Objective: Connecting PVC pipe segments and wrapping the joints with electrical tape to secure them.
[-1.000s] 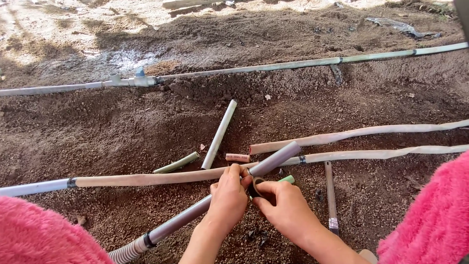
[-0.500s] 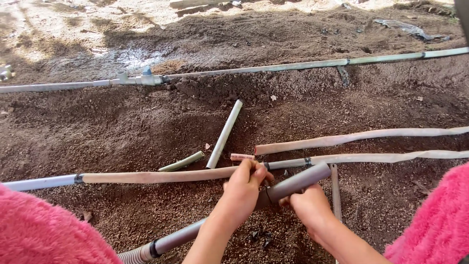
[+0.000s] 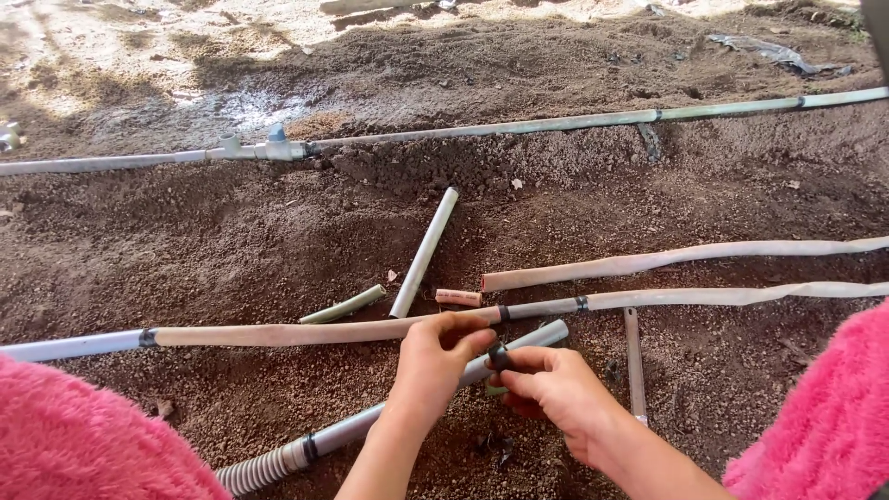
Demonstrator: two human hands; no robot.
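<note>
Pipe (image 3: 435, 393), grey, lies on the dirt (image 3: 231, 250). Left hand (image 3: 431, 366) holds it while right hand (image 3: 546, 389) pinches black tape (image 3: 498, 356) around it, seemingly mid-wrap.

Harsh sun washes out the ground (image 3: 111, 56) at my top left; soil (image 3: 231, 250) nearer me lies shaded, sharp.
</note>
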